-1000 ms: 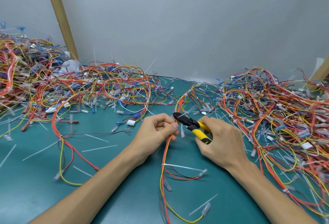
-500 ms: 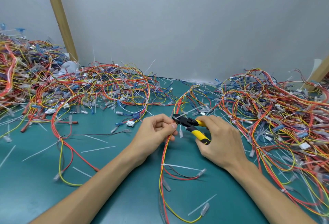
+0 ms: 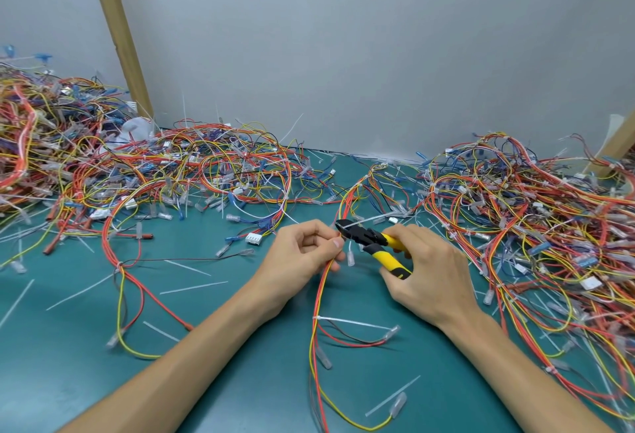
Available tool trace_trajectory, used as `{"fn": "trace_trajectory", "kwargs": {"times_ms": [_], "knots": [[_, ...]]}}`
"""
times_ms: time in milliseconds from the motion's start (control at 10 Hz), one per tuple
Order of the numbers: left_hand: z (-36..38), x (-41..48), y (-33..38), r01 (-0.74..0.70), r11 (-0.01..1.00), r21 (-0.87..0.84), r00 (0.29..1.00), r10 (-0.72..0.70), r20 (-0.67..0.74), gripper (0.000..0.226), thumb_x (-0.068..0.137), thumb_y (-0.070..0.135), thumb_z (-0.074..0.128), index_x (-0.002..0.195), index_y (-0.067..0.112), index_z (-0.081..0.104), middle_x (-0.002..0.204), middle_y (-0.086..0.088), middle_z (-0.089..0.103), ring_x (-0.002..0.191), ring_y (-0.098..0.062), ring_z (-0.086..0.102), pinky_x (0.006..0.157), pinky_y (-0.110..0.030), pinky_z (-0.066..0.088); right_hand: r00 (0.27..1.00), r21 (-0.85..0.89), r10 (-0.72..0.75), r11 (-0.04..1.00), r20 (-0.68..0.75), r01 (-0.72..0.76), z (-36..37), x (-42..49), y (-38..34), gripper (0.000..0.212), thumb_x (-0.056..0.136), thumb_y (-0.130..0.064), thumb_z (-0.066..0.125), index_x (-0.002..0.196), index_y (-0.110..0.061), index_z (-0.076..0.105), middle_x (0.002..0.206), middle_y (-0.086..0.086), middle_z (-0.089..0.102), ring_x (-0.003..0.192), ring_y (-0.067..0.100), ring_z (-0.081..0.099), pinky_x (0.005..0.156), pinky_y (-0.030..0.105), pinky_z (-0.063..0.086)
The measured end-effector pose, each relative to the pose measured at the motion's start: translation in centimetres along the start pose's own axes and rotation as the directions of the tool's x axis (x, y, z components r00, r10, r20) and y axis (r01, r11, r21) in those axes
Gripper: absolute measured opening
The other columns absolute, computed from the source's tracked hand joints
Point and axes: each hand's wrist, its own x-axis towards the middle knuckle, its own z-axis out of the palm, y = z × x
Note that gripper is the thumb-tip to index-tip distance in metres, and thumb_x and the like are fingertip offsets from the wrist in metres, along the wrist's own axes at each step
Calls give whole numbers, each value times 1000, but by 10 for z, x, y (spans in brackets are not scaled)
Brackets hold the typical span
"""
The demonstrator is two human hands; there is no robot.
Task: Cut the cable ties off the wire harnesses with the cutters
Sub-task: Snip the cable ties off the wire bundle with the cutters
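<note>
At the middle of the green table, my left hand [image 3: 304, 248] pinches a red, orange and yellow wire harness [image 3: 318, 298]. My right hand [image 3: 424, 269] grips the yellow-handled cutters [image 3: 372, 242]. Their black jaws point left and sit at the harness just above my left fingertips, where a white cable tie's tail [image 3: 374, 219] sticks out to the right. Lower on the same harness another white cable tie [image 3: 318, 318] binds the wires, its long tail lying to the right.
Big tangles of harnesses fill the left [image 3: 103, 171] and right [image 3: 536, 226] of the table. Cut white tie tails [image 3: 194, 287] lie scattered on the green mat [image 3: 86, 364]. A grey wall and a wooden post [image 3: 118, 30] stand behind.
The cutters' jaws have turned more level and moved slightly up and left onto the harness at my left fingertips. Both hands stayed almost in place.
</note>
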Motion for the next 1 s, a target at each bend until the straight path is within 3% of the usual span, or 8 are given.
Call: {"fn": "trace_trajectory", "kwargs": {"times_ms": [200, 1000], "knots": [[0, 0, -1, 0, 1000, 2, 1000, 0, 3, 13, 91, 2, 61, 80, 8, 62, 66, -5, 68, 53, -10, 62, 52, -11, 44, 999, -13, 20, 1000, 46, -19, -1, 0, 0, 14, 68, -35, 59, 80, -28, 58, 64, -9, 54, 59, 16, 48, 51, 31, 45], [0, 1, -3, -9, 1000, 7, 1000, 9, -5, 11, 91, 1, 62, 81, 7, 63, 64, -3, 68, 52, -10, 62, 51, -10, 44, 990, 4, 58, 998, 125, -59, -7, 3, -4, 13, 73, -36, 57, 75, -23, 59, 48, -10, 37, 51, 23, 40, 48, 30, 40]]}}
